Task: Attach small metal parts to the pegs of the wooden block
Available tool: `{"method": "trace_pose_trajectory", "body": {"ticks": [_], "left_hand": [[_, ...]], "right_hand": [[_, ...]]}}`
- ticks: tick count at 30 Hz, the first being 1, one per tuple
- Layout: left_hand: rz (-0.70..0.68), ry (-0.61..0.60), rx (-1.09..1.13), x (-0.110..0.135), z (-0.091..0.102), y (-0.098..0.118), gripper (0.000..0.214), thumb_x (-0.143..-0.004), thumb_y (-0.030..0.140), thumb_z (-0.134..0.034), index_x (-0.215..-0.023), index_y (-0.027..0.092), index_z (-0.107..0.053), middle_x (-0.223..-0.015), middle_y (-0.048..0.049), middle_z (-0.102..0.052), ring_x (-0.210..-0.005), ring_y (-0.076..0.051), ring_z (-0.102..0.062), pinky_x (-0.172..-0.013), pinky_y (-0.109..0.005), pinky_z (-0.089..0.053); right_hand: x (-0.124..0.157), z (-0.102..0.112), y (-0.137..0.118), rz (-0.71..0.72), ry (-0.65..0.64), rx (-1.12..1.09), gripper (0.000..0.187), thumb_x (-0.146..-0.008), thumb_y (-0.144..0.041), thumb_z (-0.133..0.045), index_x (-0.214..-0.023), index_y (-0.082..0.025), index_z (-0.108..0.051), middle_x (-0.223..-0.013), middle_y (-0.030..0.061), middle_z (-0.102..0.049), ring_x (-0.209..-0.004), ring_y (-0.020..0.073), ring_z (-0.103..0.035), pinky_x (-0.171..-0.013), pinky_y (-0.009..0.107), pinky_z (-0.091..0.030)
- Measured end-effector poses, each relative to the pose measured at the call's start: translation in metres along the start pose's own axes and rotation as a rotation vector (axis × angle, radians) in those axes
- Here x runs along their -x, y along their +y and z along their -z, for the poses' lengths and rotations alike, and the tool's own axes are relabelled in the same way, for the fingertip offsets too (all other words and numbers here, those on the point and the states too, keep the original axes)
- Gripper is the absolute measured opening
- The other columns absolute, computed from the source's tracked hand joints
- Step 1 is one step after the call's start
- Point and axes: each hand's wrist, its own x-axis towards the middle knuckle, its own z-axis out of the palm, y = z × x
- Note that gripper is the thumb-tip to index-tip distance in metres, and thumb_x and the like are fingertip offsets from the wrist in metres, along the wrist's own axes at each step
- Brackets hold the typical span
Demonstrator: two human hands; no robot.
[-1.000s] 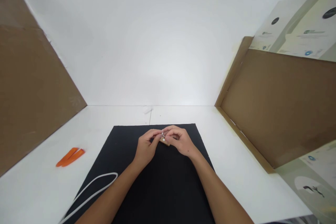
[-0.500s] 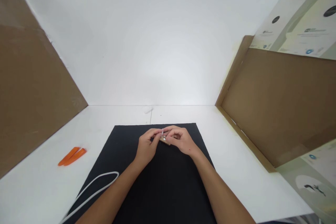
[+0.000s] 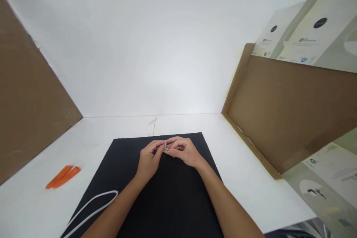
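Both hands meet over the far part of a black mat [image 3: 167, 200]. Between their fingertips is a small flat tan piece [image 3: 170, 154], perhaps wood, with a shiny silver metal part [image 3: 165, 145] standing up at its left end. My left hand [image 3: 149, 159] is closed, thumb and forefinger pinching at the metal part. From the other side my right hand [image 3: 187, 152] is closed too, its thumb and fingertips pressed on the tan piece near the metal. Fingers hide much of the piece, and its exact kind cannot be made out.
Two orange strips [image 3: 63, 177] lie on the white table [image 3: 25, 208] at the left. A white cable loop [image 3: 93, 212] crosses the mat's left edge beside my left forearm. Cardboard panels stand at the left [image 3: 30, 93] and right [image 3: 292, 108]; a white wall rises behind.
The camera view has turned slightly, so the scene sits further left. My right thumb now covers the white spot seen on the tan piece before. Both hands keep their hold.
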Motion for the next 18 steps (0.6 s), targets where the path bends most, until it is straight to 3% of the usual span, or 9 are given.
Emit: {"method": "trace_pose_trajectory", "body": {"ticks": [5,11,18], "left_hand": [[-0.006,-0.008,-0.006,0.0,0.0,0.0,0.017,-0.088,0.029,-0.058,-0.096,0.021,-0.072,-0.096,-0.004,-0.073,-0.087,-0.018,-0.068,-0.078,-0.028,-0.054],[-0.052,-0.039,-0.041,0.001,-0.003,0.001,0.016,-0.089,0.028,-0.058,-0.094,0.021,-0.072,-0.096,-0.0035,-0.073,-0.088,-0.017,-0.067,-0.079,-0.028,-0.053],[-0.034,-0.008,-0.05,-0.001,-0.001,0.001,0.017,-0.089,0.028,-0.058,-0.095,0.021,-0.072,-0.096,-0.0045,-0.073,-0.087,-0.018,-0.068,-0.078,-0.029,-0.053]], "right_hand": [[-0.001,-0.001,0.002,-0.012,0.028,0.0,0.019,-0.075,-0.037,-0.075,-0.074,-0.018,-0.073,-0.11,0.0088,-0.069,-0.089,0.0204,-0.069,-0.08,0.035,-0.055],[-0.005,-0.004,0.009,-0.093,0.183,-0.093,0.029,-0.073,-0.044,-0.075,-0.083,-0.016,-0.073,-0.079,0.0072,-0.075,-0.076,0.0214,-0.071,-0.074,0.036,-0.055],[-0.002,-0.001,0.005,-0.033,0.053,-0.032,0.023,-0.073,-0.04,-0.076,-0.071,-0.017,-0.072,-0.107,0.0097,-0.071,-0.082,0.0199,-0.07,-0.075,0.034,-0.055]]}}
